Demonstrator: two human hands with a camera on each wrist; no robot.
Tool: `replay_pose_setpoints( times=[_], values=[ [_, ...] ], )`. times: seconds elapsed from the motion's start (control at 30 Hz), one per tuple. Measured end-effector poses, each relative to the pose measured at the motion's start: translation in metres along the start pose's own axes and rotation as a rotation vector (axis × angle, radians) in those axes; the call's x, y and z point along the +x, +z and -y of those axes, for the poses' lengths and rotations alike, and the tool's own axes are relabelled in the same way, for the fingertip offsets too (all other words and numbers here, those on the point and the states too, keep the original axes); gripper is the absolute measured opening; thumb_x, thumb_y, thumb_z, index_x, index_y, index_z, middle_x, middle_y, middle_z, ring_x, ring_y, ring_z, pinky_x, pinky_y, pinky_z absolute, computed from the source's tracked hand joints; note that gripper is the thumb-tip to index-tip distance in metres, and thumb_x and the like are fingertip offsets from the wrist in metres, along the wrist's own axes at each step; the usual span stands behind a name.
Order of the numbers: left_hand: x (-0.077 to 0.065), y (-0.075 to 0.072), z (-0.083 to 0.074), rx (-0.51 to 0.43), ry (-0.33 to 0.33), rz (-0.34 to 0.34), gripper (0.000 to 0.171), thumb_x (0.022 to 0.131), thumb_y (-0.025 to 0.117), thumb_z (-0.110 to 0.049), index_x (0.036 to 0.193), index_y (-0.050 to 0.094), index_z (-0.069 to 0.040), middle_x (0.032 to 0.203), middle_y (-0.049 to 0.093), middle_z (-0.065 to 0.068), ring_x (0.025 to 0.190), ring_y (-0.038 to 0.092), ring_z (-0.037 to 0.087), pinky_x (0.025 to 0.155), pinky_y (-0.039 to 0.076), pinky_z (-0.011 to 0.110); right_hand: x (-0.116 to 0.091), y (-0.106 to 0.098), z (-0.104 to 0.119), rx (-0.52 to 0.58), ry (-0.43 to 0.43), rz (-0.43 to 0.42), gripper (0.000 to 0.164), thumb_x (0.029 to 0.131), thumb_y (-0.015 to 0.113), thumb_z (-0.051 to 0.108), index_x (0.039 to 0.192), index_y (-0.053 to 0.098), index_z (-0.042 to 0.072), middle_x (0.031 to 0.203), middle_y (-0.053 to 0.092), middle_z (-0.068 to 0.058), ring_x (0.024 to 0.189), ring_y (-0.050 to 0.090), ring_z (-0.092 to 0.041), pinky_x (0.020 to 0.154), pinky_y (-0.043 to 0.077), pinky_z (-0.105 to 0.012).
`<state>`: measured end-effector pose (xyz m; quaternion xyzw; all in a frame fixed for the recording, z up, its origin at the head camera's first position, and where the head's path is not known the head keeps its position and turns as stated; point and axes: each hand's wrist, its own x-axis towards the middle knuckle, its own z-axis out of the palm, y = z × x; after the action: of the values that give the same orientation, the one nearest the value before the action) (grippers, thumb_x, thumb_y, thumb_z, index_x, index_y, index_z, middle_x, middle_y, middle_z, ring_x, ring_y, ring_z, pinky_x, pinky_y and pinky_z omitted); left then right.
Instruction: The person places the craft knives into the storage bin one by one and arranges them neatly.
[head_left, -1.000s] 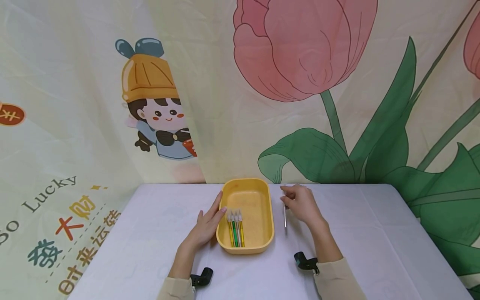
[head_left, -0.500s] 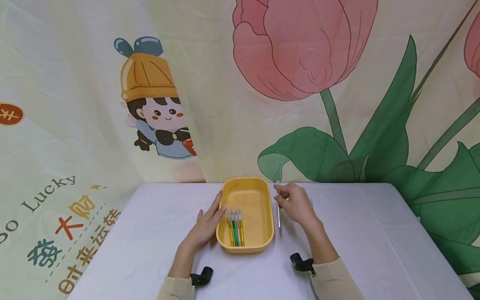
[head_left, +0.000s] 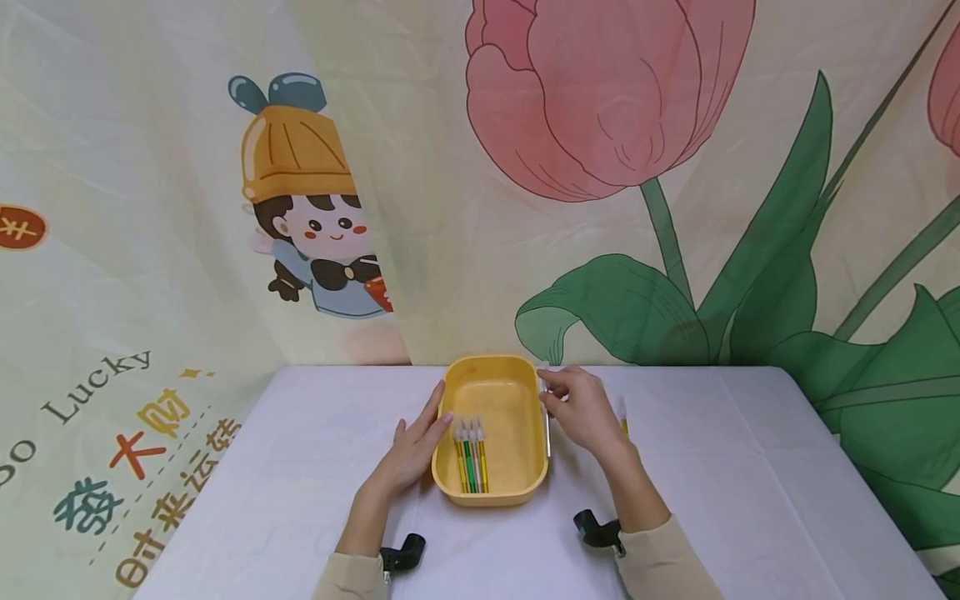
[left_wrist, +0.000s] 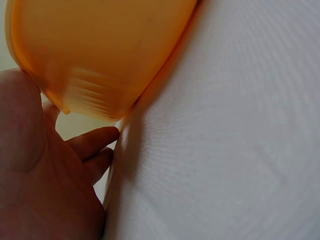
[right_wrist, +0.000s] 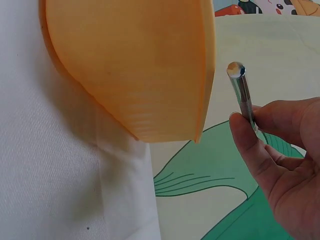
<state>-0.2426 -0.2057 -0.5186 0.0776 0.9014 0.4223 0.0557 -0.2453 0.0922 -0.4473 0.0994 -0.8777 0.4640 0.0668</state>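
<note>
In the head view a yellow tray stands on the table, with several slim pen-shaped tools in yellow, green and silver side by side at its near left, whitish tips pointing away. My left hand rests against the tray's left side, thumb at the rim, fingers fairly straight. Thumb and fingertips of my right hand pinch a silver pen-shaped tool with a rounded shiny end and a ridged collar. It hangs lengthwise beside the tray's right rim; whether they touch I cannot tell. The fingers hide its far part.
Behind my right wrist another yellow tool with a whitish tip lies on the white-covered table, partly hidden. At the table's far edge hangs a printed cloth backdrop.
My right hand has moved left with the silver pen-shaped tool, from right of the tray up to its right rim. A yellow tool behind that hand has come into view. The left hand stays put.
</note>
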Motion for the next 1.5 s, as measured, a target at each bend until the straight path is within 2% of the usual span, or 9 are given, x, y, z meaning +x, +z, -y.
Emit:
replay_pose_setpoints(
  times=[0.57,1.5],
  values=[
    [0.000,-0.001,0.001,-0.008,-0.001,0.007,0.062,0.111,0.033,-0.054,0.166,0.004,-0.046,0.173,0.016,-0.014,0.160,0.023,0.028,0.125,-0.018,0.063,-0.003,0.011,0.012,-0.042,-0.087,0.001,0.038,0.092,0.078,0.006,0.130,0.073,0.004,0.095,0.067,-0.002,0.084,0.064,-0.015,0.062,0.056,-0.020],
    [-0.001,-0.001,0.000,-0.012,0.004,0.007,0.063,0.111,0.033,-0.054,0.166,0.005,-0.045,0.173,0.015,-0.013,0.161,0.022,0.027,0.125,-0.018,0.063,-0.004,0.022,0.022,0.005,-0.067,0.051,0.039,0.094,0.076,0.006,0.133,0.072,0.006,0.093,0.063,-0.001,0.082,0.063,-0.015,0.060,0.058,-0.018]
  ],
)
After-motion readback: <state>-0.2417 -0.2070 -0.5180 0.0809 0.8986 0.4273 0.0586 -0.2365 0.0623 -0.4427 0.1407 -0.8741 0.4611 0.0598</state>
